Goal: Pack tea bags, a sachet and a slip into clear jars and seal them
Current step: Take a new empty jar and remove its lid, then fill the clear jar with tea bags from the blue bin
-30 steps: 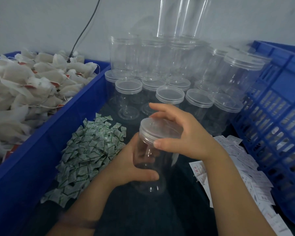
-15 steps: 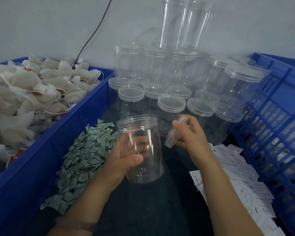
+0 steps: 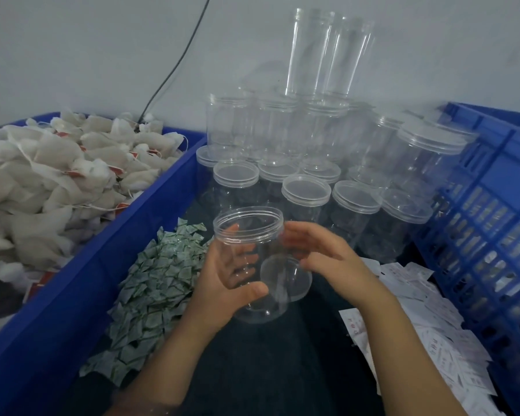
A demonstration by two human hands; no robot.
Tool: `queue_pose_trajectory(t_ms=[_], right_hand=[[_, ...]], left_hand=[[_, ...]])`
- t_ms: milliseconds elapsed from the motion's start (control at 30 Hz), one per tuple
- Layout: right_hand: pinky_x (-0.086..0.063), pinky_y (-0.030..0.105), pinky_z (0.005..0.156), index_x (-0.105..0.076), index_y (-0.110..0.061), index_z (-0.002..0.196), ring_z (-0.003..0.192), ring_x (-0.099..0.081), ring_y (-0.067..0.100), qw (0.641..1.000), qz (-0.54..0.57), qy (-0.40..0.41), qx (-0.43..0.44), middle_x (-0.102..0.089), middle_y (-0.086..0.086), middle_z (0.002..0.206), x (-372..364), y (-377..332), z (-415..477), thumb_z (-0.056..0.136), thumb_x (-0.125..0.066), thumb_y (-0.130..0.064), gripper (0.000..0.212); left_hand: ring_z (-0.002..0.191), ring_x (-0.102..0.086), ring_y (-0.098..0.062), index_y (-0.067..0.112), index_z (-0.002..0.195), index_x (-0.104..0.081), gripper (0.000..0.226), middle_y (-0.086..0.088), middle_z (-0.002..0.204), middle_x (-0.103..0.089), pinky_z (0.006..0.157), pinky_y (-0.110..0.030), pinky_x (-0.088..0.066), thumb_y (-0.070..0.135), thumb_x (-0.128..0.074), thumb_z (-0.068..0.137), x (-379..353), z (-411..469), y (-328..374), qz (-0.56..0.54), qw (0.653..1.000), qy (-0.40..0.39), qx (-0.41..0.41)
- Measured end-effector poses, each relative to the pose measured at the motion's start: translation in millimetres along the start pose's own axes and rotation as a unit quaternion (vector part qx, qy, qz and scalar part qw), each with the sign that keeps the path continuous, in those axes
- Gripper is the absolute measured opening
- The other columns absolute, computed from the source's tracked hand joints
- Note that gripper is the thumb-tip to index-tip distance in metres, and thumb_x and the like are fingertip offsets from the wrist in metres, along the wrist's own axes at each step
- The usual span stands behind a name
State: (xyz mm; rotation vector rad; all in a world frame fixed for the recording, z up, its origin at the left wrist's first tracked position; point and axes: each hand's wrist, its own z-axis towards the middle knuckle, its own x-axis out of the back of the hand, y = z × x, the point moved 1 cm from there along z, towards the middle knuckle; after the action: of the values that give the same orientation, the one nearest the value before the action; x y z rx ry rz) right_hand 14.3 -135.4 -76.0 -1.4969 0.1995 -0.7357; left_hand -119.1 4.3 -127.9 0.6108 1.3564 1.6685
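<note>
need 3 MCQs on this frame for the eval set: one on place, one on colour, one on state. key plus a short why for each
1. Where does the pile of green-printed sachets lie?
A. inside the slotted crate on the right
B. on the dark surface between the tea-bag bin and the held jar
C. on top of the stacked jars

2. What colour is the tea-bag bin?
A. red
B. grey
C. blue

3. What state is the held jar in?
A. lid off and empty
B. lidded and full of tea bags
C. lying on its side on the surface

Key:
1 B: the sachets lie beside the bin wall, to the left of the left hand that grips the jar.
2 C: the bin's wall and rim are blue.
3 A: the jar's threaded rim is bare, nothing shows inside it, and the lid is in the right hand.
</note>
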Motion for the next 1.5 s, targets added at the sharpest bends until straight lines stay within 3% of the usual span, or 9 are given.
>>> queue_pose_trajectory(t_ms=[100,233,367,467,600,767,933,1267,1500], right_hand=[[-0.045,0.035,0.103,-0.048,-0.035,0.133,0.126,-0.054,0.01,0.995,0.057,-0.075,0.033,-0.06,-0.011,0.132,-28.4,-9.2,-10.3,0.069,-0.078,-0.045,0.072],[-0.048,0.029,0.1,-0.039,-0.043,0.129,0.119,-0.055,-0.002,0.996,0.039,0.034,0.069,-0.057,-0.03,0.124,-63.9,-4.5,-17.4,0.049,-0.087,-0.041,0.093],[-0.051,0.015,0.086,-0.044,-0.043,0.125,0.113,-0.062,0.006,0.992,0.074,0.038,0.099,-0.064,-0.018,0.122,-81.6,-8.2,-19.9,0.052,-0.091,-0.026,0.089],[-0.051,0.016,0.087,-0.043,-0.038,0.129,0.113,-0.062,0.005,0.989,0.095,0.035,0.107,-0.065,-0.016,0.122,-101.5,-19.9,-17.3,0.054,-0.091,-0.027,0.089],[-0.05,0.035,0.098,-0.04,-0.044,0.132,0.119,-0.058,0.006,0.988,0.107,0.054,0.099,-0.061,-0.014,0.128,-130.9,-24.0,-15.4,0.049,-0.093,-0.038,0.099],[-0.052,0.025,0.093,-0.039,-0.066,0.121,0.119,-0.057,0.002,0.986,0.13,0.035,0.094,-0.057,-0.026,0.127,-150.9,-16.1,-20.2,0.046,-0.096,-0.04,0.098],[-0.046,0.017,0.097,-0.037,-0.067,0.125,0.125,-0.051,-0.002,0.986,0.122,0.037,0.107,-0.053,-0.03,0.131,-146.4,-9.7,-26.8,0.048,-0.095,-0.044,0.099],[-0.044,0.005,0.087,-0.035,-0.072,0.12,0.118,-0.049,-0.014,0.989,0.117,0.02,0.088,-0.051,-0.039,0.123,-149.0,-8.8,-33.9,0.048,-0.096,-0.032,0.102],[-0.045,0.006,0.089,-0.035,-0.072,0.121,0.121,-0.05,-0.01,0.989,0.114,0.004,0.095,-0.051,-0.036,0.127,-134.2,-16.0,-33.0,0.043,-0.096,-0.046,0.102]], left_hand=[[0.115,-0.06,-0.024,0.019,0.135,-0.037,0.094,-0.009,0.129,-0.058,0.089,-0.031,-0.052,0.066,-0.076,0.063,-4.8,-6.2,10.9,-0.001,1.0,0.024,-0.019],[0.122,-0.055,-0.026,0.02,0.133,-0.044,0.079,-0.008,0.131,-0.057,0.102,-0.048,-0.045,0.077,-0.047,0.079,-11.1,-18.9,33.3,0.027,0.999,0.041,-0.021],[0.122,-0.041,0.016,0.043,0.138,-0.035,0.053,0.038,0.127,-0.044,0.104,-0.018,-0.041,0.057,-0.039,0.087,-4.3,-25.8,77.8,0.172,0.979,0.104,-0.036],[0.11,-0.039,0.02,0.034,0.137,-0.045,0.045,0.037,0.12,-0.043,0.09,-0.005,-0.034,0.044,-0.047,0.093,10.2,-10.8,131.7,0.316,0.94,0.095,-0.083],[0.115,-0.052,-0.016,0.006,0.119,-0.063,0.029,-0.007,0.124,-0.058,0.092,-0.022,-0.04,0.012,-0.045,0.097,53.9,34.7,178.4,0.551,0.827,0.088,-0.075],[0.116,-0.049,-0.028,0.008,0.116,-0.057,0.026,-0.011,0.126,-0.054,0.099,-0.042,-0.042,0.015,-0.047,0.093,118.6,62.5,164.0,0.777,0.625,0.061,0.037],[0.11,-0.05,-0.022,0.019,0.109,-0.062,0.021,-0.003,0.111,-0.058,0.092,-0.036,-0.041,0.02,-0.053,0.091,135.8,65.2,142.0,0.827,0.558,0.071,0.007],[0.118,-0.049,-0.026,0.024,0.104,-0.07,0.029,-0.003,0.113,-0.064,0.092,-0.041,-0.046,0.047,-0.061,0.088,148.7,60.2,158.4,0.793,0.593,0.131,0.048],[0.09,-0.06,-0.03,0.013,0.098,-0.076,0.018,-0.012,0.101,-0.069,0.081,-0.04,-0.046,0.023,-0.063,0.09,168.5,56.9,173.1,0.716,0.675,0.175,0.022]])
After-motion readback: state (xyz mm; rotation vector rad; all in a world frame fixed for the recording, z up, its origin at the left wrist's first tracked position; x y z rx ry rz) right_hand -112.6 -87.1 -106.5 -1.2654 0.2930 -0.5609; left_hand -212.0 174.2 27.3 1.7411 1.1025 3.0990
